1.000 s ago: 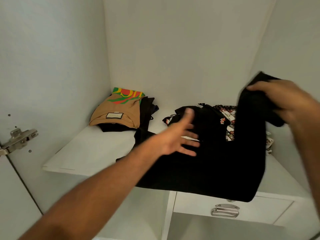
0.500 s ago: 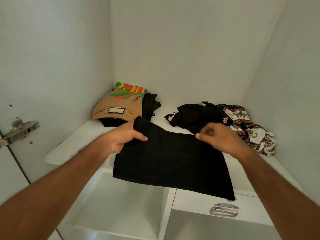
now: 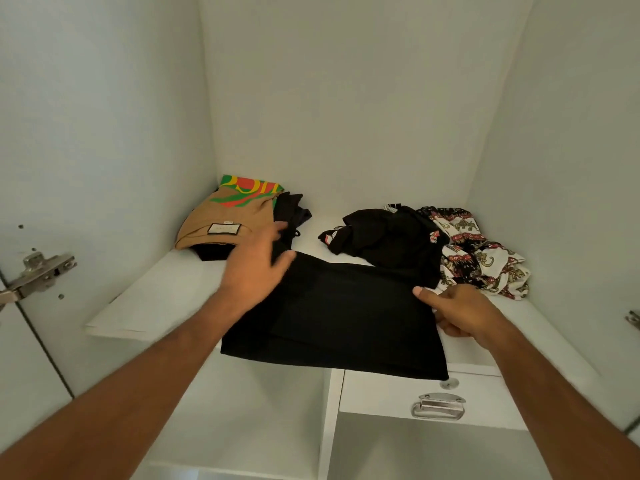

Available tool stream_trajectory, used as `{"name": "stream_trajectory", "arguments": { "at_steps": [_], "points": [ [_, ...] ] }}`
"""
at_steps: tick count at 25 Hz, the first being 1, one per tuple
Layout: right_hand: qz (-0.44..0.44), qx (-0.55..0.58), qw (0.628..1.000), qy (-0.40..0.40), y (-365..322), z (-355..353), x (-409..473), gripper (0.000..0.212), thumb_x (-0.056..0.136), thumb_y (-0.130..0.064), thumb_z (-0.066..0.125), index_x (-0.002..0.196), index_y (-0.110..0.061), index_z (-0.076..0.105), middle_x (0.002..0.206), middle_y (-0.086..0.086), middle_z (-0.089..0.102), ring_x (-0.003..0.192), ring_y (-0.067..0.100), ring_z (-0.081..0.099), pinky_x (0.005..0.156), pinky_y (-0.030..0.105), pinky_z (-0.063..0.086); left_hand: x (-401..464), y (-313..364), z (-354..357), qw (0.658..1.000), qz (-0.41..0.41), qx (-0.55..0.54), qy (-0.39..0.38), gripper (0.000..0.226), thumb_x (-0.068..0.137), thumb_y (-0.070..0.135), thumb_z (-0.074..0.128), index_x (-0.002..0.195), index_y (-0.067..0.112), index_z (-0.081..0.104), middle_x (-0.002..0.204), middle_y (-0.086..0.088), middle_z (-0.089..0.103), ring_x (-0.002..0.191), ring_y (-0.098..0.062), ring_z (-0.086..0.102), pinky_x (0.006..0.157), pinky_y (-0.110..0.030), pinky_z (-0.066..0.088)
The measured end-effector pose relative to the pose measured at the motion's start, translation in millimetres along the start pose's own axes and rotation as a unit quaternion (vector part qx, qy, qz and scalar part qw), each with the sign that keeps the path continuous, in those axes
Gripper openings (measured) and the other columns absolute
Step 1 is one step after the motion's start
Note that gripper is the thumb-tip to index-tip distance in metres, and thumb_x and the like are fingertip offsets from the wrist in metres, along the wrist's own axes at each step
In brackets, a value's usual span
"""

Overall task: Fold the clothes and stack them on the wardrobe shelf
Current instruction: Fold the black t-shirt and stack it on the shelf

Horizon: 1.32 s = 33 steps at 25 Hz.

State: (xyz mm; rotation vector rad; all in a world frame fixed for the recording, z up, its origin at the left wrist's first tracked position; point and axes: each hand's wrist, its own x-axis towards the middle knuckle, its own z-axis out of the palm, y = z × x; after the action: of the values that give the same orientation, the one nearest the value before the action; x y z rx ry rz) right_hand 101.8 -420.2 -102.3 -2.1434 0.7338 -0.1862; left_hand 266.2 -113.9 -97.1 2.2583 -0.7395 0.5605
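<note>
A folded black garment (image 3: pixel 339 317) lies flat on the white wardrobe shelf (image 3: pixel 156 299), its front edge hanging past the shelf's lip. My left hand (image 3: pixel 256 268) rests flat on its left part, fingers straight and pointing toward the back. My right hand (image 3: pixel 453 310) grips the garment's right edge, thumb on top and fingers under. At the back left sits a folded stack with a tan shirt (image 3: pixel 225 220) on top. A crumpled black garment (image 3: pixel 384 237) and a patterned cloth (image 3: pixel 481 254) lie at the back right.
The wardrobe's white walls close in on the left, back and right. A metal hinge (image 3: pixel 38 271) sticks out on the left. Below the shelf is a drawer with a chrome handle (image 3: pixel 438 405) and an open compartment (image 3: pixel 263 410).
My left hand has let go of the black garment's top left corner and now lies flat on it. My right hand has moved from the top edge to the right edge.
</note>
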Motion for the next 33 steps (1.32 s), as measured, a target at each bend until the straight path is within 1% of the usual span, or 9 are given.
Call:
{"name": "stream_trajectory", "arguments": {
  "at_steps": [3, 5, 8, 12, 14, 17, 23, 28, 33],
  "points": [
    [0.007, 0.001, 1.000, -0.005, -6, 5, 3, 0.048, 0.086, -0.054, 0.070, 0.072, -0.008, 0.060, 0.060, 0.009, 0.052, 0.050, 0.018, 0.050, 0.061, 0.031, 0.045, -6, 26, 21, 0.963, 0.039, 0.118, -0.238, 0.077, 0.090, 0.069, 0.040, 0.154, 0.031, 0.019, 0.162, -0.003, 0.022, 0.150, -0.022, 0.015, 0.120, -0.051, 0.020],
    [-0.022, -0.035, 0.999, 0.031, -3, 12, 8, 0.053, 0.088, -0.051, 0.069, 0.117, -0.007, 0.063, 0.101, 0.014, 0.066, 0.084, 0.025, 0.064, 0.076, 0.035, 0.048, -26, 25, 32, 0.930, 0.002, 0.197, -0.311, 0.079, 0.090, 0.076, 0.023, 0.156, 0.033, 0.014, 0.165, -0.002, 0.012, 0.152, -0.022, 0.005, 0.122, -0.053, 0.010],
    [-0.078, -0.139, 0.986, 0.050, 2, 19, 11, 0.057, 0.098, -0.046, 0.057, 0.148, -0.023, 0.041, 0.146, 0.009, 0.052, 0.128, 0.031, 0.053, 0.100, 0.042, 0.045, -43, 25, 31, 0.930, -0.022, 0.217, -0.295, 0.080, 0.089, 0.077, 0.016, 0.156, 0.034, 0.014, 0.165, -0.001, 0.012, 0.152, -0.021, 0.006, 0.122, -0.052, 0.010],
    [-0.197, -0.219, 0.951, 0.097, 4, 30, 12, 0.056, 0.102, -0.048, 0.044, 0.155, -0.038, 0.029, 0.149, 0.014, 0.041, 0.134, 0.033, 0.044, 0.106, 0.046, 0.043, -52, 42, 21, 0.907, -0.070, 0.288, -0.298, 0.092, 0.081, 0.085, 0.015, 0.155, 0.030, 0.020, 0.159, -0.008, 0.027, 0.147, -0.029, 0.025, 0.115, -0.057, 0.024],
    [-0.257, -0.269, 0.927, 0.041, 1, 40, 14, 0.055, 0.101, -0.057, 0.035, 0.153, -0.040, 0.032, 0.161, 0.006, 0.030, 0.149, 0.029, 0.024, 0.118, 0.052, 0.028, -50, 53, 23, 0.905, -0.079, 0.321, -0.266, 0.098, 0.076, 0.089, 0.013, 0.152, 0.028, 0.026, 0.152, -0.009, 0.038, 0.140, -0.032, 0.036, 0.110, -0.059, 0.029],
    [-0.187, -0.274, 0.943, -0.036, 0, 46, 22, 0.073, 0.094, -0.074, 0.025, 0.156, -0.036, 0.028, 0.167, -0.004, 0.017, 0.155, 0.021, 0.008, 0.122, 0.054, 0.010, -37, 55, 29, 0.930, -0.022, 0.288, -0.228, 0.094, 0.079, 0.086, 0.013, 0.154, 0.030, 0.020, 0.162, -0.007, 0.022, 0.150, -0.028, 0.017, 0.117, -0.059, 0.017],
    [-0.143, -0.264, 0.954, 0.001, 5, 47, 22, 0.092, 0.085, -0.085, 0.021, 0.158, -0.029, 0.026, 0.166, 0.005, 0.023, 0.153, 0.026, 0.016, 0.122, 0.050, 0.013, -43, 1, 18, 0.929, -0.156, 0.211, -0.262, 0.108, 0.064, 0.094, 0.002, 0.155, 0.037, 0.015, 0.165, 0.002, 0.007, 0.152, -0.020, 0.002, 0.117, -0.060, 0.010],
    [-0.117, -0.293, 0.935, 0.163, 6, 45, 2, 0.076, 0.093, -0.072, 0.035, 0.143, -0.016, 0.047, 0.138, 0.014, 0.056, 0.128, 0.033, 0.049, 0.102, 0.044, 0.043, -67, -7, 11, 0.936, -0.180, 0.235, -0.189, 0.096, 0.074, 0.087, 0.004, 0.154, 0.037, 0.018, 0.164, 0.000, 0.015, 0.151, -0.021, 0.015, 0.119, -0.056, 0.016],
    [-0.037, -0.072, 0.997, -0.018, -6, 15, -2, 0.068, 0.091, -0.051, 0.065, 0.145, -0.022, 0.036, 0.134, 0.013, 0.056, 0.119, 0.032, 0.058, 0.088, 0.041, 0.051, -89, 14, 8, 0.980, -0.015, 0.166, -0.106, 0.078, 0.085, 0.080, 0.021, 0.149, 0.036, 0.032, 0.159, 0.007, 0.028, 0.149, -0.011, 0.016, 0.121, -0.042, 0.017]
  ]
}}
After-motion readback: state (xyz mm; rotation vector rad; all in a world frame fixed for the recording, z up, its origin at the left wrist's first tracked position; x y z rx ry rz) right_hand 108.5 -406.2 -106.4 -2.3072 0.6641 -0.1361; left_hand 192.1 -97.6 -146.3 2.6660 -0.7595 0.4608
